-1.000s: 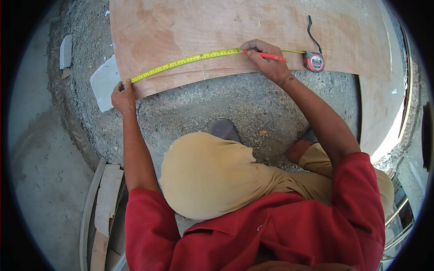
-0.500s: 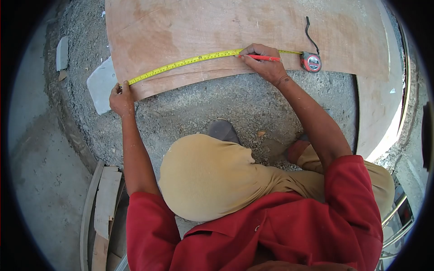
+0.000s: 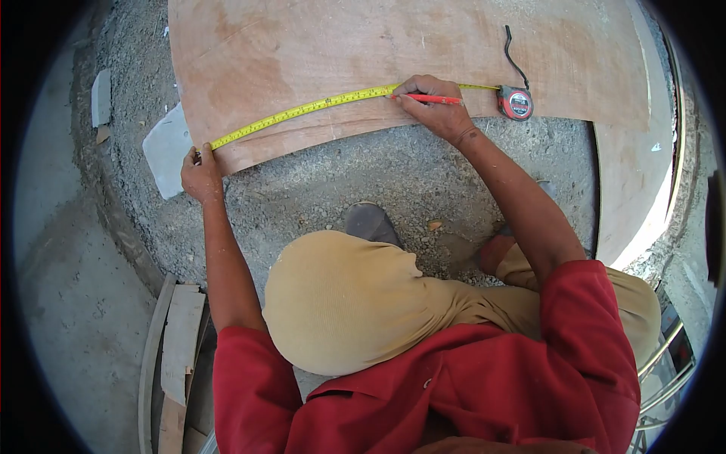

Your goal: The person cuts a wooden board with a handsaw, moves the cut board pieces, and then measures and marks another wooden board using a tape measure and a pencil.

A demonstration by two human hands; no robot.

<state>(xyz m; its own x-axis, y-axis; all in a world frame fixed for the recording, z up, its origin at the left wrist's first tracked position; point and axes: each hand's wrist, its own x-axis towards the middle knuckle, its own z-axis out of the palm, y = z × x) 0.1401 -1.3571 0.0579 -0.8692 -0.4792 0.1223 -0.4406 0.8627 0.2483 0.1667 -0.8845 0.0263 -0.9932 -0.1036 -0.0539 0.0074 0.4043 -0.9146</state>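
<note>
A yellow tape measure blade [image 3: 302,108] stretches across a plywood sheet [image 3: 318,45], close to its near edge. My left hand [image 3: 201,175] pinches the blade's end at the sheet's left edge. In my right hand [image 3: 435,106] is a red pencil [image 3: 431,98], its tip at the blade's lower edge. The blade runs on past that hand to the red and black tape case [image 3: 516,103], which lies on the plywood with its black wrist strap [image 3: 514,53] trailing away from me.
Gravel ground [image 3: 302,181] lies between my knees and the sheet. A pale flat slab [image 3: 168,151] pokes out at the sheet's left corner. Wood offcuts [image 3: 181,340] lie at lower left. Another board [image 3: 628,181] is on the right.
The whole view has shifted slightly. Both hands keep their places on the blade and pencil, and the pencil tip stays at the tape's edge.
</note>
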